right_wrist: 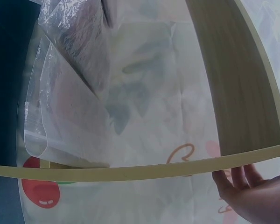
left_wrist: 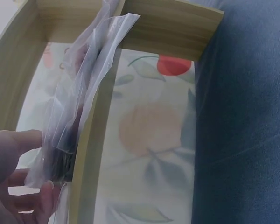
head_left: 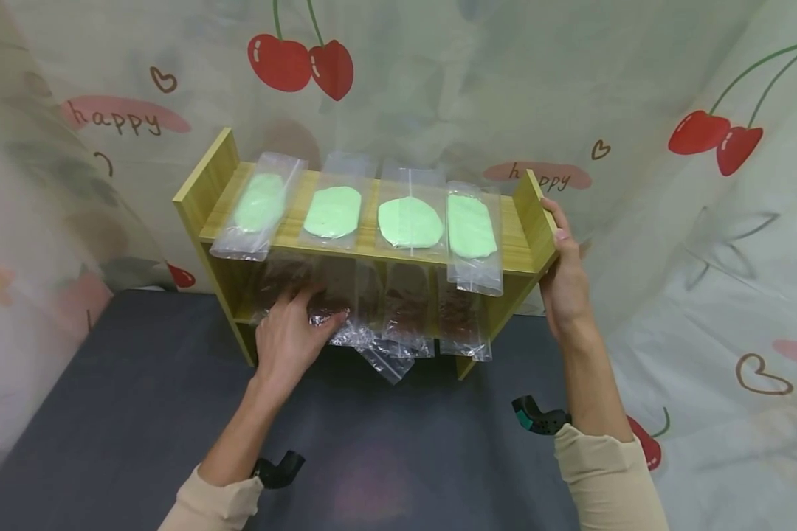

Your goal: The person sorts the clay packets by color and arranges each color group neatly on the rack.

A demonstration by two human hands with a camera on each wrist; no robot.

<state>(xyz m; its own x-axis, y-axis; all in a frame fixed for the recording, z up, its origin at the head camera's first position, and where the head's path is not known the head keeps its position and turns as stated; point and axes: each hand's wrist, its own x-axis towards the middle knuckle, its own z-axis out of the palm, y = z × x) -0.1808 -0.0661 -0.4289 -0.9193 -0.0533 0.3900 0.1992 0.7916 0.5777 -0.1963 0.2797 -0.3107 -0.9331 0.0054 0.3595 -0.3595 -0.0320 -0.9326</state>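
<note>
A two-tier wooden shelf (head_left: 519, 228) stands before me. On its upper board lie several clear zip bags, each with a flat pale-green slab (head_left: 409, 223) inside. Brown-filled clear plastic bags (head_left: 408, 299) line the lower tier, their ends hanging over the front edge. My left hand (head_left: 288, 335) reaches into that tier and grips a brown-filled bag (left_wrist: 60, 135); the left wrist view shows it between thumb and fingers. At the shelf's right end, my right hand (head_left: 567, 284) rests against the outside of the side panel (right_wrist: 130, 173), fingertips touching it.
The shelf stands on a dark grey tabletop (head_left: 372, 442). Behind it hangs a pale curtain (head_left: 425, 96) printed with cherries and "happy". A loose bag end (head_left: 388, 365) dangles below the lower board. Black camera mounts sit on both wrists.
</note>
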